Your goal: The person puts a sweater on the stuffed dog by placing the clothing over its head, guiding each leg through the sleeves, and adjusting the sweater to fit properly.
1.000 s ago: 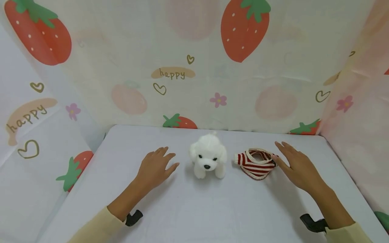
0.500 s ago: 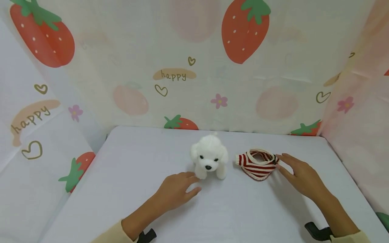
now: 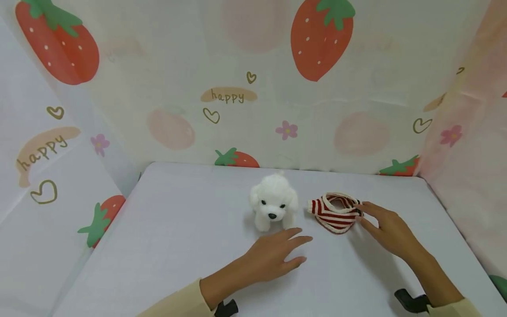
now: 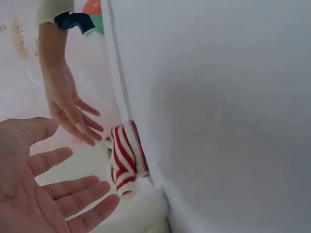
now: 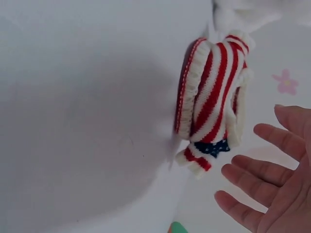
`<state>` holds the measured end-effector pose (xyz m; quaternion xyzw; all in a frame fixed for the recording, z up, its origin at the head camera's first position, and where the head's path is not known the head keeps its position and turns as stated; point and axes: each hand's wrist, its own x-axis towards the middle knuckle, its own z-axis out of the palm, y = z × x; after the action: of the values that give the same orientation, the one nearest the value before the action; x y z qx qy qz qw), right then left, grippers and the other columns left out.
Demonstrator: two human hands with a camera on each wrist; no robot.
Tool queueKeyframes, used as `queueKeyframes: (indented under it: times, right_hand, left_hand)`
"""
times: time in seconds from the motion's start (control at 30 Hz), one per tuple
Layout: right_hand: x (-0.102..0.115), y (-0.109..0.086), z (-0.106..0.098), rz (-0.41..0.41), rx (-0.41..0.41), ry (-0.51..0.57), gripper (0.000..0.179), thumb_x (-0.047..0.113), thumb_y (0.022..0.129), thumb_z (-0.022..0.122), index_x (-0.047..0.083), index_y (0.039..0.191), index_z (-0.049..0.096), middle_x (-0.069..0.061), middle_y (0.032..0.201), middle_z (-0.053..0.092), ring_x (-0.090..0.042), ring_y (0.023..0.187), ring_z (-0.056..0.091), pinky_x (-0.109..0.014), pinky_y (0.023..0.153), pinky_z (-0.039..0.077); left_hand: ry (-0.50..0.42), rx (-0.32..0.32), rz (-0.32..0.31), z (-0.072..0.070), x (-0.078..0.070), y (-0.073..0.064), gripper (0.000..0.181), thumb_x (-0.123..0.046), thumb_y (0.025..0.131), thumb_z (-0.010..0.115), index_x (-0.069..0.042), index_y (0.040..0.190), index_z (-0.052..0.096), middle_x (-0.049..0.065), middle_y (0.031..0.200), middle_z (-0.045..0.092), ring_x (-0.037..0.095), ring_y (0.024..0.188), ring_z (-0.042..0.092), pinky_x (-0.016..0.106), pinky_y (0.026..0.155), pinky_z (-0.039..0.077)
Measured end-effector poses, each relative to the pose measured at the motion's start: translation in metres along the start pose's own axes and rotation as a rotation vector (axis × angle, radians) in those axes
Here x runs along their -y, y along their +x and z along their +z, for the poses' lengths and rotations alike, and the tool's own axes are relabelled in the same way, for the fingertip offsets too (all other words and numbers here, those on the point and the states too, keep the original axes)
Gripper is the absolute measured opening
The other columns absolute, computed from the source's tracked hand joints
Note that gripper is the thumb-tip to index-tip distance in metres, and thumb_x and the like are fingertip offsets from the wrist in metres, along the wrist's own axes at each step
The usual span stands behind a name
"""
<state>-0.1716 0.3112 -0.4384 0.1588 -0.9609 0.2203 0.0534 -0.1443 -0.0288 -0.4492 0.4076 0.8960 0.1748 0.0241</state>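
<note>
A white plush dog (image 3: 274, 198) with a black nose stands on the white table, facing the camera. To its right lies a small red-and-white striped knitted sweater (image 3: 336, 220), neck opening up; the right wrist view shows a dark blue patch with white spots (image 5: 212, 147) near one sleeve. My left hand (image 3: 273, 255) hovers in front of the dog, fingers spread and pointing toward the sweater, holding nothing. My right hand (image 3: 390, 231) is at the sweater's right end with fingers extended; in the right wrist view its fingers (image 5: 252, 177) look apart from the knit.
The white table (image 3: 178, 198) ends at a back edge against a hanging cloth (image 3: 158, 66) printed with strawberries, hearts and "happy". Similar cloth hangs on both sides. A black strap piece (image 3: 412, 301) sits at the right wrist.
My left hand has swept rightward from left of the dog to in front of it. My right hand has lowered slightly toward the sweater's right end. Dog and sweater have stayed in place.
</note>
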Motion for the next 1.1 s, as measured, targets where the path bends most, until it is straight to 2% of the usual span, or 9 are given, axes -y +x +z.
queueKeyframes:
  times: [0.13, 0.33, 0.57, 0.67, 0.77, 0.87, 0.97, 1.03, 1.1]
  right_hand:
    - [-0.001, 0.002, 0.002, 0.002, -0.009, 0.064, 0.042, 0.024, 0.103, 0.061, 0.000, 0.138, 0.060, -0.033, 0.143, 0.050, -0.054, 0.127, 0.050, -0.065, 0.090, 0.049]
    - [0.000, 0.008, 0.007, 0.018, -0.019, 0.017, 0.044, 0.022, 0.102, 0.062, -0.001, 0.140, 0.058, -0.034, 0.147, 0.045, -0.055, 0.131, 0.046, -0.069, 0.098, 0.041]
    - [-0.002, 0.019, 0.014, 0.039, 0.000, -0.001, 0.042, 0.017, 0.101, 0.063, 0.000, 0.139, 0.059, -0.035, 0.147, 0.044, -0.056, 0.132, 0.044, -0.070, 0.101, 0.037]
    - [-0.002, 0.025, 0.016, 0.049, 0.007, -0.013, 0.038, 0.009, 0.101, 0.059, 0.000, 0.138, 0.060, -0.035, 0.147, 0.044, -0.057, 0.132, 0.043, -0.071, 0.101, 0.037]
    - [-0.003, 0.029, 0.017, 0.057, 0.011, -0.027, 0.039, 0.001, 0.098, 0.053, -0.002, 0.136, 0.061, -0.035, 0.147, 0.045, -0.056, 0.132, 0.042, -0.070, 0.102, 0.037]
    - [-0.003, 0.032, 0.018, 0.060, 0.016, -0.050, 0.041, -0.003, 0.094, 0.050, -0.004, 0.134, 0.062, -0.035, 0.145, 0.046, -0.056, 0.131, 0.044, -0.069, 0.100, 0.039]
    - [-0.006, 0.034, 0.019, 0.053, 0.017, -0.075, 0.042, -0.005, 0.091, 0.052, -0.004, 0.131, 0.064, -0.035, 0.140, 0.051, -0.056, 0.127, 0.048, -0.068, 0.097, 0.042]
    - [-0.009, 0.035, 0.020, 0.053, 0.018, -0.084, 0.041, -0.006, 0.091, 0.054, -0.004, 0.129, 0.066, -0.035, 0.136, 0.055, -0.056, 0.123, 0.052, -0.067, 0.094, 0.044]
    - [-0.012, 0.035, 0.022, 0.059, 0.023, -0.084, 0.039, -0.005, 0.091, 0.056, -0.003, 0.129, 0.066, -0.034, 0.133, 0.057, -0.055, 0.121, 0.054, -0.067, 0.093, 0.045]
  left_hand:
    - [-0.027, 0.000, 0.001, 0.003, -0.004, 0.016, 0.054, -0.046, 0.105, 0.051, -0.031, 0.156, 0.039, 0.006, 0.158, 0.041, 0.019, 0.137, 0.050, 0.033, 0.086, 0.055]
    - [-0.030, -0.023, -0.011, 0.009, -0.006, 0.041, 0.059, -0.046, 0.105, 0.053, -0.029, 0.158, 0.035, 0.007, 0.163, 0.034, 0.019, 0.141, 0.045, 0.033, 0.085, 0.056]
    - [-0.033, -0.059, -0.090, 0.016, -0.008, 0.066, 0.060, -0.046, 0.104, 0.054, -0.031, 0.158, 0.035, 0.010, 0.164, 0.028, 0.021, 0.147, 0.036, 0.036, 0.094, 0.054]
    - [-0.057, -0.067, -0.117, 0.017, -0.010, 0.076, 0.060, -0.045, 0.102, 0.057, -0.030, 0.157, 0.037, 0.012, 0.164, 0.028, 0.022, 0.148, 0.034, 0.034, 0.091, 0.055]
    - [-0.030, -0.101, -0.125, 0.019, -0.008, 0.088, 0.062, -0.042, 0.101, 0.060, -0.028, 0.157, 0.038, 0.015, 0.163, 0.029, 0.024, 0.149, 0.032, 0.033, 0.093, 0.054]
    - [0.001, -0.116, -0.143, 0.022, -0.005, 0.100, 0.063, -0.039, 0.102, 0.061, -0.026, 0.158, 0.037, 0.016, 0.163, 0.030, 0.025, 0.150, 0.030, 0.036, 0.103, 0.049]
    - [0.004, -0.096, -0.164, 0.027, -0.001, 0.109, 0.061, -0.035, 0.103, 0.060, -0.025, 0.158, 0.036, 0.014, 0.163, 0.030, 0.025, 0.152, 0.026, 0.041, 0.114, 0.038]
    - [0.002, -0.088, -0.169, 0.030, 0.001, 0.112, 0.059, -0.034, 0.104, 0.059, -0.023, 0.158, 0.037, 0.013, 0.163, 0.032, 0.024, 0.152, 0.025, 0.042, 0.118, 0.031]
    - [0.002, -0.077, -0.177, 0.033, 0.003, 0.115, 0.058, -0.031, 0.104, 0.058, -0.022, 0.158, 0.038, 0.010, 0.162, 0.034, 0.023, 0.152, 0.025, 0.043, 0.118, 0.031]
